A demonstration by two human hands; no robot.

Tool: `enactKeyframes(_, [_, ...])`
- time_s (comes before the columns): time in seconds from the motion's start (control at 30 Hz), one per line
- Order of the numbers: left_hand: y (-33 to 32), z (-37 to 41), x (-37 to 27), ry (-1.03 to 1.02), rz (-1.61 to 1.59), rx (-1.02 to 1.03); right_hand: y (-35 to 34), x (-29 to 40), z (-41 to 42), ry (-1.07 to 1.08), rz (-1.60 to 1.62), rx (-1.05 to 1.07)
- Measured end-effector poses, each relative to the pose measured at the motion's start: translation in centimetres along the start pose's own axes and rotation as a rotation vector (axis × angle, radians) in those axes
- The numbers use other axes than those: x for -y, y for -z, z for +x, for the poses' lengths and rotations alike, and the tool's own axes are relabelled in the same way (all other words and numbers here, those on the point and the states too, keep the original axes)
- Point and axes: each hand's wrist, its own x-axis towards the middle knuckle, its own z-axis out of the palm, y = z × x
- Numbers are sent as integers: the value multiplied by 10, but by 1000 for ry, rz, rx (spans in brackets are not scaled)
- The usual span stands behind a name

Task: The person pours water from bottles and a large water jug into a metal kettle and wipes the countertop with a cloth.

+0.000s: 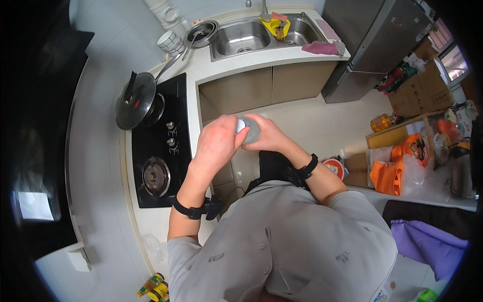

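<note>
In front of my grey shirt, both hands are on a translucent container [252,133] with a white cap [240,125]. My right hand [267,131] wraps around the container's body from the right. At the cap end, my left hand [220,139] has its fingers curled over and its thumb against the near side. Those fingers hide part of the cap, and the contents cannot be made out. A black gas hob [169,151] lies to the left of my left hand. On its far burner sits a pan with a glass lid [136,99].
Beyond the hob stand steel bowls [203,33] and stacked white bowls [170,42]. A double steel sink [241,39] holds a yellow basket [272,25]. A grey fridge [358,49] is at far right. Orange bags [388,176] and a cardboard box [420,92] crowd the right side.
</note>
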Motion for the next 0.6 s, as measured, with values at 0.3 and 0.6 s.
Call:
enactKeyframes(0.3, [-72, 154, 98, 192, 96, 40, 60, -121, 143, 72, 28, 27])
enactKeyframes(0.6, [-147, 282, 194, 400, 237, 80, 283, -334, 206, -502, -357, -194])
